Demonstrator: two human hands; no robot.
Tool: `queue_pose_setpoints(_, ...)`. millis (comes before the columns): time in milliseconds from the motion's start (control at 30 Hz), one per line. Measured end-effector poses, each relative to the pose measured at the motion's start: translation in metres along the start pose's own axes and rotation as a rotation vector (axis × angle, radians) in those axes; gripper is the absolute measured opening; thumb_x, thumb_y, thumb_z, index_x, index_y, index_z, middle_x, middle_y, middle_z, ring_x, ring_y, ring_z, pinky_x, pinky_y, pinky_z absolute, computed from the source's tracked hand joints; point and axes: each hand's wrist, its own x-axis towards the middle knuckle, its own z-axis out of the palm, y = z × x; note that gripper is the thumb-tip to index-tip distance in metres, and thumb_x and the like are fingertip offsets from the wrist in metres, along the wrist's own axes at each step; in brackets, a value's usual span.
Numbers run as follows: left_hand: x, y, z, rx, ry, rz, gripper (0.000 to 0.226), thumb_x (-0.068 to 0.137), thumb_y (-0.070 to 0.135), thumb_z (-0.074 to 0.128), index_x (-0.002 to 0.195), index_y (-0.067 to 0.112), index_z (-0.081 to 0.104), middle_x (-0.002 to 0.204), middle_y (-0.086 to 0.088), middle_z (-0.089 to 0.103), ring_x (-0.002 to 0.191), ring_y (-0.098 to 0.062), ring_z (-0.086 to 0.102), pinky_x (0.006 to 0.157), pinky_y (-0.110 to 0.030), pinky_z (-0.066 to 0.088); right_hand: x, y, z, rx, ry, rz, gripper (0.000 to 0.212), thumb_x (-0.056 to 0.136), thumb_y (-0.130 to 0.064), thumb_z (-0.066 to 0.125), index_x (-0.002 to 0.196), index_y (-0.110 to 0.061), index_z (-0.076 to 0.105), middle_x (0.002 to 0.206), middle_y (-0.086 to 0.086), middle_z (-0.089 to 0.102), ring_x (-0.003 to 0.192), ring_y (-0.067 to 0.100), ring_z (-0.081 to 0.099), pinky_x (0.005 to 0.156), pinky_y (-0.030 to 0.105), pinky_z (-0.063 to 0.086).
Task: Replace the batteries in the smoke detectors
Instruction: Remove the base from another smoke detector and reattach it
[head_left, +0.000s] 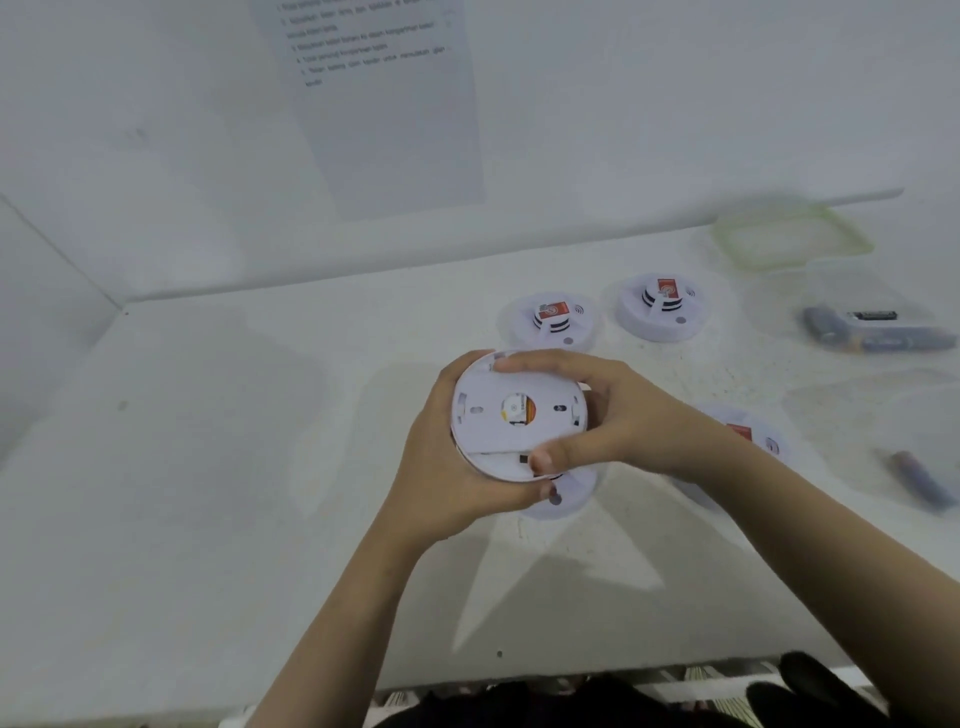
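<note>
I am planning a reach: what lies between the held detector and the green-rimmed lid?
In the head view, one white smoke detector stands on the table there.

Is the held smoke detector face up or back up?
Back up: the smoke detector shows its flat slotted plate; left hand and right hand hold its rim.

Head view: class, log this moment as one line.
item: smoke detector, back toward camera; left hand: holds rim; right hand: grips rim; table: other detectors
</note>
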Motion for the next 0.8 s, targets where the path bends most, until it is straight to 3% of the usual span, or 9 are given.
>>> queue_pose_setpoints(200,-0.010,-0.006,-0.022,0.060,0.024,0.012,0.092,0.051,0.006,0.091,0.131,0.013,0.047,0.122,0.004,0.061,0.113,-0.016,0.060,0.084,-0.028,0.053,0.019,0.002,0.011,-0.005,-0.082,-0.021,0.065,0.063,-0.004,0.081,0.121,-0.026,0.061,0.124,-0.010,0.061,0.113,0.011,0.059,0.090,0.032,0.053)
queue_pose_setpoints(433,-0.011,-0.012,-0.029,0.086,-0.024,-0.013,0.067,0.051,0.008,0.083,0.110,0.008,0.052,0.094,0.008,0.055,0.082,-0.007,0.056,0.068,-0.018,0.044,0.026,0.003,0.017,0.013,-0.168,-0.023,0.066,0.064,-0.002,0.079,0.124,-0.024,0.060,0.126,-0.009,0.061,0.113,0.013,0.060,0.090,0.032,0.053)
queue_pose_setpoints(533,-0.013,-0.012,-0.029,0.079,-0.022,-0.017,0.063,0.051,0.001,0.083,0.106,0.009,0.052,0.090,0.009,0.055,0.078,-0.006,0.056,0.065,-0.016,0.043,0.026,0.003,0.018,0.003,-0.195,-0.029,0.067,0.065,-0.001,0.078,0.126,-0.020,0.058,0.127,-0.005,0.061,0.114,0.014,0.060,0.092,0.034,0.052)
queue_pose_setpoints(667,-0.021,-0.005,-0.027,0.063,0.072,0.022,0.081,0.049,0.017,0.087,0.121,0.025,0.050,0.110,0.015,0.059,0.102,-0.006,0.061,0.076,-0.015,0.048,0.031,0.002,0.018,-0.083,-0.205,-0.063,0.068,0.067,-0.006,0.078,0.129,-0.025,0.056,0.131,-0.007,0.057,0.118,0.013,0.056,0.096,0.037,0.050)
queue_pose_setpoints(800,-0.026,-0.010,-0.031,0.041,0.148,0.057,0.089,0.048,0.031,0.082,0.126,0.035,0.041,0.122,0.028,0.053,0.116,-0.002,0.056,0.082,-0.013,0.049,0.041,0.002,0.021,-0.356,-0.180,-0.164,0.073,0.069,-0.014,0.082,0.132,-0.031,0.050,0.130,-0.013,0.050,0.122,0.003,0.046,0.096,0.018,0.043)
